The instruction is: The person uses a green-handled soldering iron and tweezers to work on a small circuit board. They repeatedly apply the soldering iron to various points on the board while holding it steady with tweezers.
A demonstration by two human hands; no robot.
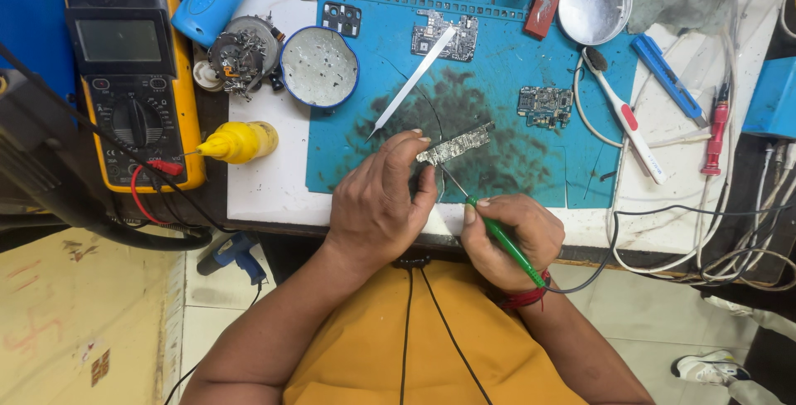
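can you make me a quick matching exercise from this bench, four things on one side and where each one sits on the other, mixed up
Things:
1. circuit board strip
2. green-handled tool
3. yellow multimeter
4. white tweezers

Places:
A. far left of the bench, off the mat
B. in the right hand
C. lying loose on the blue mat, above the hands
D. pinched by the left hand

Pairs: 1-D, 2-B, 3-A, 4-C

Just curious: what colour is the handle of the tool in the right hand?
Green, on the tool held by the right hand; clearest in the head view.
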